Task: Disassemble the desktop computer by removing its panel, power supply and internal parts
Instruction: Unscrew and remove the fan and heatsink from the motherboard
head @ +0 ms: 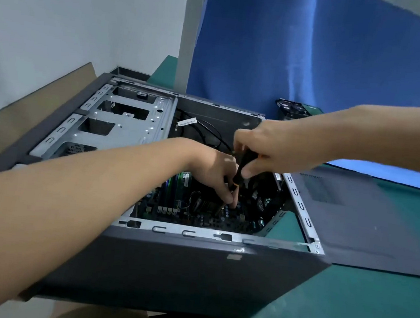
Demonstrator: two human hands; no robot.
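1. Inside the case [190, 274], near its right wall, the left hand [210, 166] pinches the screwdriver [240, 172] low on its shaft, with its fingertips [228, 199] close to the motherboard [197, 216].
2. The right hand [270, 147] grips the handle from above. The long axis is almost upright.
3. The screw is hidden, probably straight under the tip.
4. Right of the case, the panel [366, 223] lies flat.

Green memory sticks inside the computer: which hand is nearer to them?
Left. The left hand reaches down just right of the memory sticks; the right hand is higher and farther right, gripping the screwdriver.
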